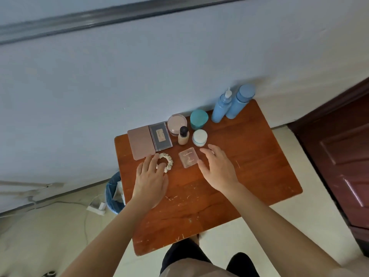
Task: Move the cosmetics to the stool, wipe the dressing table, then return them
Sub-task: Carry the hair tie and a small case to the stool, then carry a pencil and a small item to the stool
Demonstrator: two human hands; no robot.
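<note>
A: Where is the make-up?

B: It is all on the brown bench (249, 166), on the far side. Two tall blue bottles (238, 104) stand at 1 o'clock by the wall (139, 76). A green-blue jar (199, 119), a pink jar (176, 122), a white jar (199, 137) and a small bottle (183, 135) with a black cap sit close together at 12 o'clock. A flat pink case (140, 143) and a grey case (160, 137) lie side by side at 10 o'clock.

A: What are the hands doing?

B: The left hand (151, 176) lies flat with its fingers straight, touching a white hair tie (169, 159). The right hand (217, 168) is wide open with loose fingers. Its thumb is just beside a clear square case (187, 159). I cannot tell if it touches. Neither hand holds anything.

A: What else is there?

B: A blue bin (114, 192) stands on the floor at 8 o'clock, and a dark red door (339, 156) is at 3 o'clock.
</note>
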